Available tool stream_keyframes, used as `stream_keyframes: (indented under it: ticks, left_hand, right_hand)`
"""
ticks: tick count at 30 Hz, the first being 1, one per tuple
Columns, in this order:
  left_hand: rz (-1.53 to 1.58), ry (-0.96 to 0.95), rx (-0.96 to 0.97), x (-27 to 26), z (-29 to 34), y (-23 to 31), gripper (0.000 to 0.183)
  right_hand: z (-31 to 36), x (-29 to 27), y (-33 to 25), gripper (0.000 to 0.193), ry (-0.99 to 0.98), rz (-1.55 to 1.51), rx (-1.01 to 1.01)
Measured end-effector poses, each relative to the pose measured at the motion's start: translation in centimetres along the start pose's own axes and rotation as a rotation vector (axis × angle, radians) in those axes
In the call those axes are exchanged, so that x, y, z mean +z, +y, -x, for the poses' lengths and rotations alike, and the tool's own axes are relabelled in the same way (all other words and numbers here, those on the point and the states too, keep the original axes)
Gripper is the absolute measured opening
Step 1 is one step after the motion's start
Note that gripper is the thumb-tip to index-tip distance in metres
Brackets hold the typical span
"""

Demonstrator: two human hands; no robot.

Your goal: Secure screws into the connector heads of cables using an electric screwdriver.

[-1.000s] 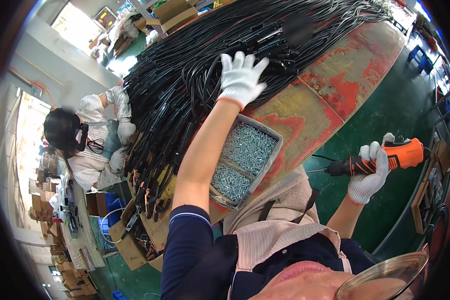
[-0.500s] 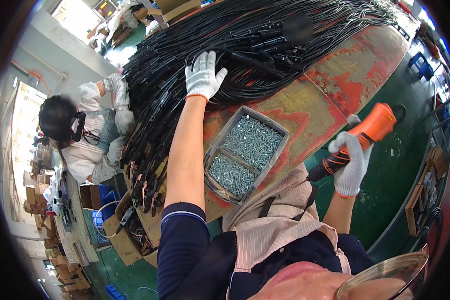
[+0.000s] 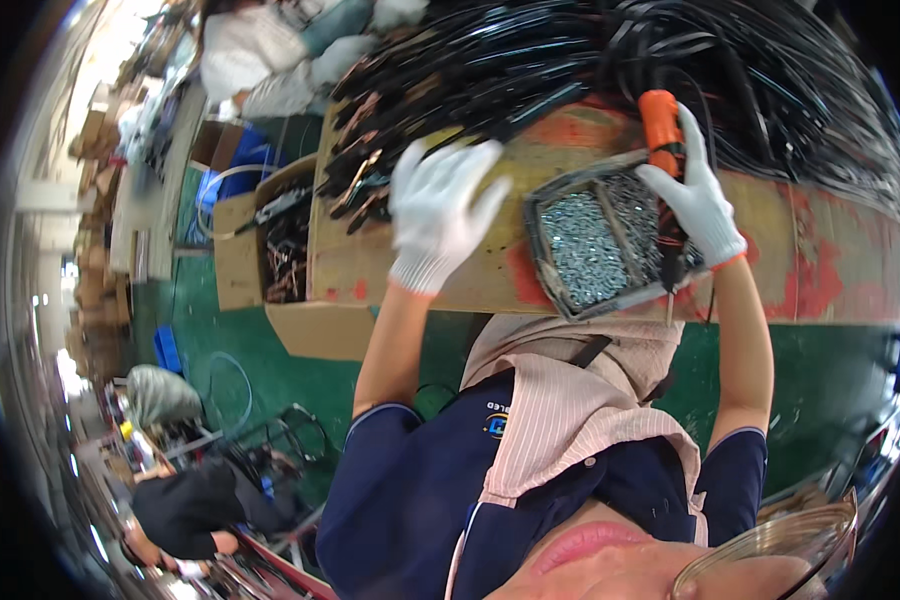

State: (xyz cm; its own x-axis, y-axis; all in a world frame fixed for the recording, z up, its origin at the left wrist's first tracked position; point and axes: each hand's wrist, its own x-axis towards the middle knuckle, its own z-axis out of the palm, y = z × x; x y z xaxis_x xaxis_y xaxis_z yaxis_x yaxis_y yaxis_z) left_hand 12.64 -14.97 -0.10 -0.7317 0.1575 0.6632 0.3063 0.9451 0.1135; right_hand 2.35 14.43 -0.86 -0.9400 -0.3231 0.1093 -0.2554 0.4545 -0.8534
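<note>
My left hand (image 3: 440,220), in a white glove with its fingers spread, is over the table near the copper-coloured ends of the black cables (image 3: 365,165); I see nothing in it. My gloved right hand (image 3: 705,205) is round an orange and black electric screwdriver (image 3: 660,120), its thumb on the near side. The tool points toward me, its tip by the table's front edge. It covers part of a two-compartment grey tray (image 3: 538,245), which holds many small silvery screws (image 3: 582,250).
Bundles of black cables (image 3: 780,100) cover the far side of the worn table (image 3: 450,285). At the left stands an open cardboard box (image 3: 235,250) with cable ends inside. A co-worker's white sleeve (image 3: 280,95) is at the upper left. Another person in dark clothing (image 3: 185,505) is at the lower left.
The view has turned to the left. My left hand has come off the cable bundle toward the cable ends. My right hand has brought the screwdriver from beside the table to over the screw tray.
</note>
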Motion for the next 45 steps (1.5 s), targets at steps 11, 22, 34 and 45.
stream_keyframes:
  ticks: [11,22,34,45]
  left_hand:
    - [-0.115,-0.261,-0.449,-5.7,10.7,-6.5,0.025]
    - [-0.251,-0.677,-0.196,-7.3,8.1,-7.2,0.018]
    - [0.223,-0.271,-0.246,-9.1,4.3,-4.2,0.027]
    - [1.177,-0.132,-0.820,-5.1,1.3,2.2,0.035]
  right_hand:
    - [-6.4,6.9,-4.7,0.049,0.000,0.824,-0.796]
    - [-12.1,10.1,-1.2,0.044,-0.150,0.997,-0.918]
    - [-7.3,10.0,-9.8,0.038,-0.325,0.750,-1.282]
    - [-4.2,4.6,-11.5,0.038,-0.155,0.764,-1.335]
